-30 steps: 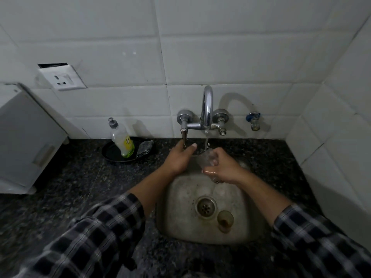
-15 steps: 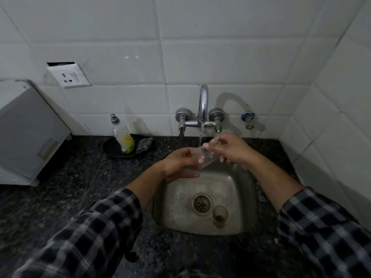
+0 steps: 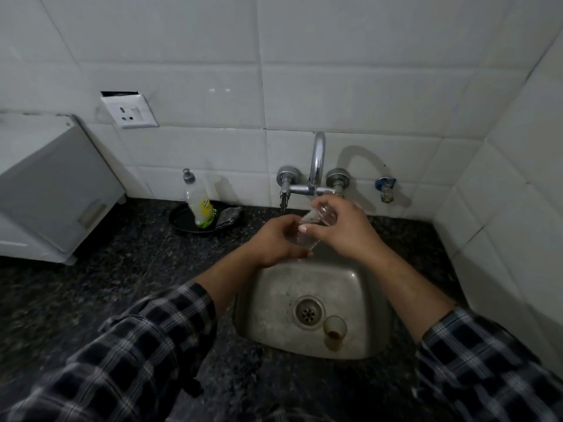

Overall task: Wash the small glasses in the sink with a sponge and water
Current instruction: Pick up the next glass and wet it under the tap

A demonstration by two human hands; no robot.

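Note:
A small clear glass (image 3: 309,231) is tilted above the back of the steel sink (image 3: 274,312), just under the tap (image 3: 316,166). My right hand (image 3: 344,229) grips it from above and the right. My left hand (image 3: 277,239) cups its lower end from the left, fingers curled against it. A second small glass (image 3: 334,332) with brown residue stands upright in the basin, right of the drain (image 3: 308,312). The dark sponge (image 3: 228,216) lies on a black dish (image 3: 182,222) left of the tap. Any water stream is hidden behind my hands.
A dish-soap bottle (image 3: 199,205) stands on the black dish. A white appliance (image 3: 51,184) sits on the dark granite counter (image 3: 91,284) at the left. A wall socket (image 3: 129,112) and a small blue-capped valve (image 3: 385,187) are on the tiled wall.
Both hands have lifted the clear glass from low in the sink up under the spout, and it is now tilted. The glass by the drain has not moved.

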